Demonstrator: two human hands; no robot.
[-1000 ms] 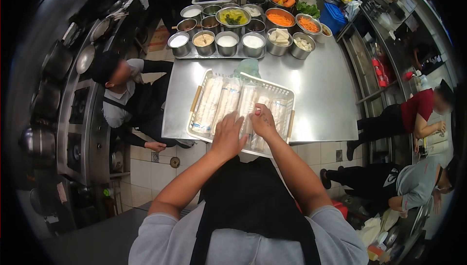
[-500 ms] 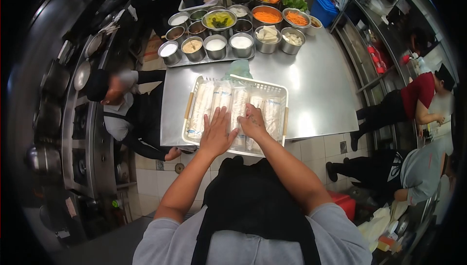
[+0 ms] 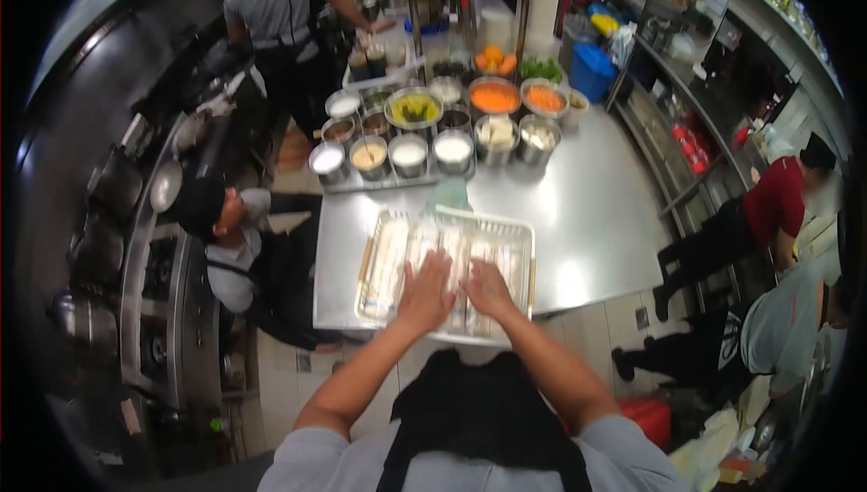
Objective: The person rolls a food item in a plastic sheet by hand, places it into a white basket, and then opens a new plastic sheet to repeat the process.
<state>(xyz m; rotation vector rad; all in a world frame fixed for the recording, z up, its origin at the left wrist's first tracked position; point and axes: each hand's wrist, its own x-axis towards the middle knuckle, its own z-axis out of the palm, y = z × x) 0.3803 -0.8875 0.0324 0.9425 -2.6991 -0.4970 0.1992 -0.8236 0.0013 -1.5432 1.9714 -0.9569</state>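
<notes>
A white plastic basket (image 3: 522, 304) stands near the front edge of the steel table, with several long pale packages (image 3: 392, 253) lying side by side in it. My left hand (image 3: 428, 291) is over the packages left of the middle, its fingers stretched out and holding nothing. Close beside it on the right, my right hand (image 3: 489, 290) is over the packages with its fingers bent together; whether it pinches anything is too blurred to tell.
Several metal containers of food (image 3: 409, 155) stand on a tray behind the basket on the steel table (image 3: 596, 230). A person (image 3: 239, 262) is at the table's left side. Other people are at the upper left and right. A stove (image 3: 158, 311) stands far left.
The camera view has tilted up, so table and basket appear lower. Both hands are still over the packages, and my left hand is now nearer their middle.
</notes>
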